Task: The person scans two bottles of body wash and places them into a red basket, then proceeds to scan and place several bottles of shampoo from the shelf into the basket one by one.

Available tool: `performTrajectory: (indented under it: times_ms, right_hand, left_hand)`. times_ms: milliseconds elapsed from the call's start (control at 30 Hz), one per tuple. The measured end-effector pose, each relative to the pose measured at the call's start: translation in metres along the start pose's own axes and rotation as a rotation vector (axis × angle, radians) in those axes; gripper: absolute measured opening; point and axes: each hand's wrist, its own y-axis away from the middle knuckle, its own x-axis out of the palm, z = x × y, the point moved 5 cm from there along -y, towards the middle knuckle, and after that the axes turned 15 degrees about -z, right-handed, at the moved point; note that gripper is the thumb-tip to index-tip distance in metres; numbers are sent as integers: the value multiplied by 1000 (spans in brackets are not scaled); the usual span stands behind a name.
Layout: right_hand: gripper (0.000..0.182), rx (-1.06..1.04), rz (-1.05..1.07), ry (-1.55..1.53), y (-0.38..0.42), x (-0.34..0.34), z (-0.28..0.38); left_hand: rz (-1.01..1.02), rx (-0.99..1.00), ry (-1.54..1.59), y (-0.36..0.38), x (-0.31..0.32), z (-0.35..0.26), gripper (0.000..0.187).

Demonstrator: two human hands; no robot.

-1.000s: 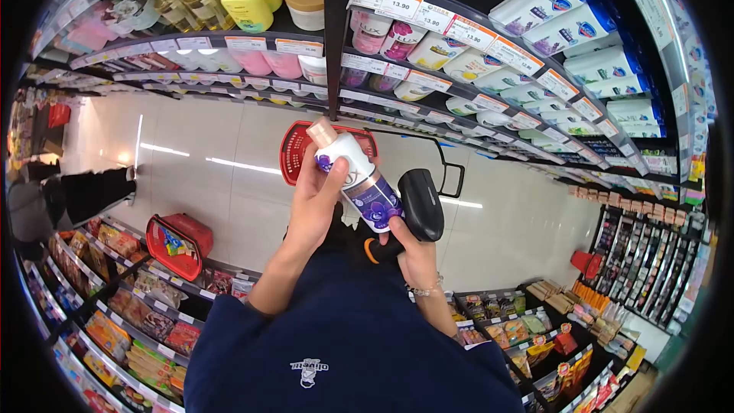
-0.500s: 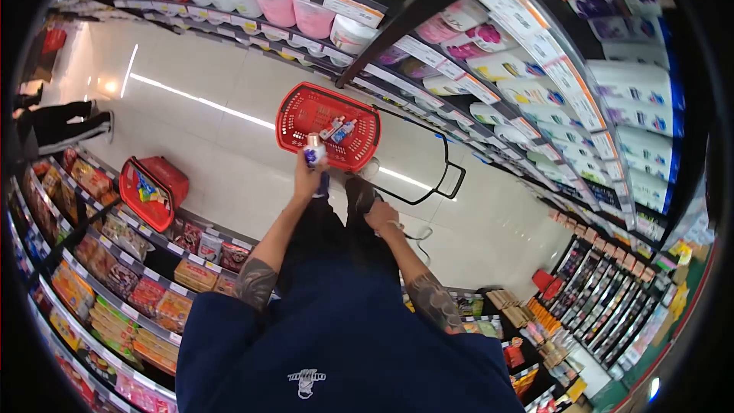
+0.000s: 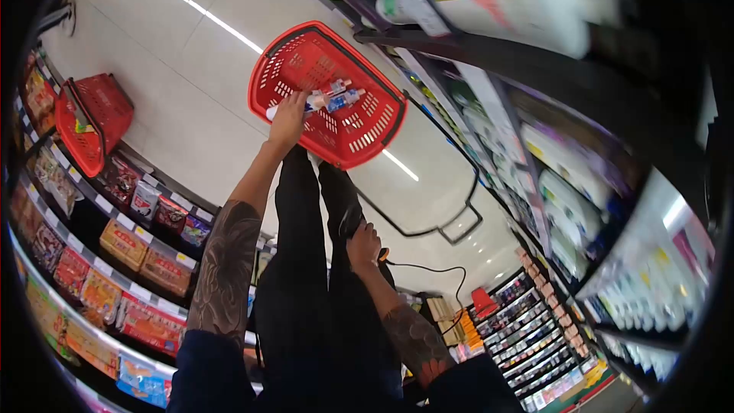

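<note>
My left hand (image 3: 287, 121) is closed around a small bottle (image 3: 273, 112) with a white end and a pinkish cap, held over the near left rim of a red shopping basket (image 3: 264, 80). Inside the basket lie a few small packages (image 3: 342, 99) in white, blue and red, at the bottle's cap end. My right hand (image 3: 364, 246) rests low by my right leg, its fingers curled round a dark object (image 3: 352, 223) whose kind I cannot make out. Beside the right wrist is a small orange piece (image 3: 384, 255) with a black cord (image 3: 428, 266) running off it.
The basket stands on the pale tiled floor (image 3: 176, 53), its long black handle (image 3: 405, 233) stretched right. A second red basket (image 3: 107, 118) sits left by the snack shelves (image 3: 130, 260). Shelves of bottles (image 3: 566, 206) rise close on the right. Someone's foot (image 3: 69, 19) shows at far left.
My left hand has lowered the bottle from in front of the basket to over its rim, tilting it sideways. The view has leaned down and closer to the basket. My right hand stays low.
</note>
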Motion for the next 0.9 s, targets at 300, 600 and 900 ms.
performTrajectory:
  times_ms: [300,600,900]
  right_hand:
    - [51,-179,-35,-252,-59,45,14]
    - [37,-178,-249,-471,-75,42,13]
    - [45,-164,-110,-291,-52,41,5]
  left_hand:
    - [-23,-33,-143,-65,222,145,41]
    - [30,-145,-126,-75,327,179,65]
    - [601,153,-402,69,304,97,45]
